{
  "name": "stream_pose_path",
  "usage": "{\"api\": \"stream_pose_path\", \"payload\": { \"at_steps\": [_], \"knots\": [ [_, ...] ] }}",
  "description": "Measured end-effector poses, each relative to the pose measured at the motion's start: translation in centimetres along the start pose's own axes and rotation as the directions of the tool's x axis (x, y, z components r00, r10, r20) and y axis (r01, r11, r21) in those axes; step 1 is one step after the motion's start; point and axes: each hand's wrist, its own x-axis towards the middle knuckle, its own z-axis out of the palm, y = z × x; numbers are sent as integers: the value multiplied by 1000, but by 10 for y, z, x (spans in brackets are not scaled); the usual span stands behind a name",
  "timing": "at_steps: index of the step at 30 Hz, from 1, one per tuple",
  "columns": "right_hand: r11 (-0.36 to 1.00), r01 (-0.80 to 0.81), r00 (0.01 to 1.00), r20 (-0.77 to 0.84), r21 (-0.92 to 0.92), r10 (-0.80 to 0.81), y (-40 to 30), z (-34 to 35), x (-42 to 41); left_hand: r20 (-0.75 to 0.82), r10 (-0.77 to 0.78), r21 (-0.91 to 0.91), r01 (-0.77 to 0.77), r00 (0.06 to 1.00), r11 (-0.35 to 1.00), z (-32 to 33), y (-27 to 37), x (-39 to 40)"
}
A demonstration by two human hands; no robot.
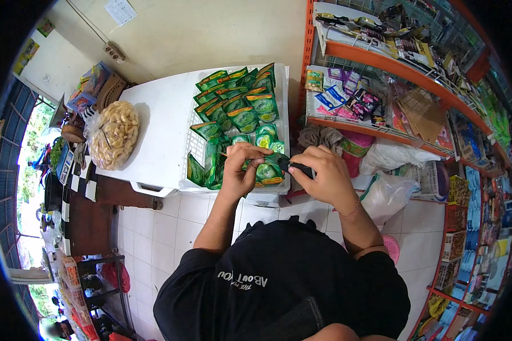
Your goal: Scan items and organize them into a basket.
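My left hand [242, 166] pinches the top edge of a green Sunlight refill pouch [277, 158]. My right hand [322, 172] grips a black hand tool [301, 169], whose front end meets that pouch edge; its exact kind is partly hidden by my fingers. Below both hands is a white perforated plastic tray [191, 149] on a white table. Rows of green Sunlight pouches [242, 117] stand overlapping at its far end. More pouches [268, 174] lie under and around my hands, partly covered by them.
A bag of pale puffed snacks [113, 135] sits on the white table [160, 111] to the left. An orange-edged shelf [379, 128] with sachets rises at the right. Below it, a filled plastic bag [388, 194] stands near the tiled floor [162, 234].
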Motion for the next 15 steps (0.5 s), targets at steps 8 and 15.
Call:
{"api": "stream_pose_path", "payload": {
  "at_steps": [8, 15],
  "knots": [
    [993, 90, 996, -22, -82, -92, -3, 2, 7, 86, 20, 7, -21, 996, 1000, -4, 13, 3],
    [998, 61, 996, -67, -24, -63, -6, 10, 12, 89, 36, 67, -42, 995, 997, -8, 12, 4]
  ]
}}
